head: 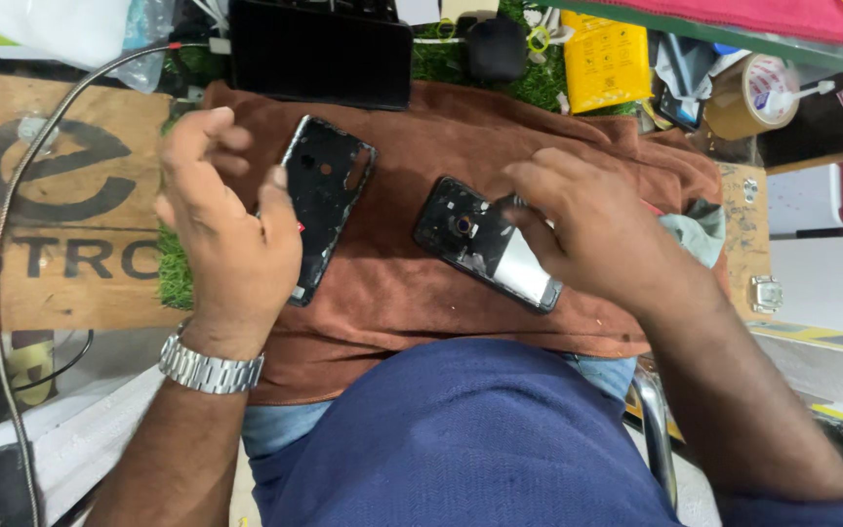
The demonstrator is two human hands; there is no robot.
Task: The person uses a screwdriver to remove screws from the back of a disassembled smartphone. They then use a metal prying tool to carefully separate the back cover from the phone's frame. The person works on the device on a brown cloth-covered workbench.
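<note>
The opened phone body [485, 242] lies slantwise directly under the right hand [592, 229], whose fingers pinch it, while the left hand [231, 229], loosely released, rests beside the detached back cover [329, 200].

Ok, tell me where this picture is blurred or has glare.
Head view: the left hand has smeared fingers, motion blur; the right hand is softer too. The silver plate of the opened phone shines pale. The brown cloth is evenly lit, without hard shadows.
</note>
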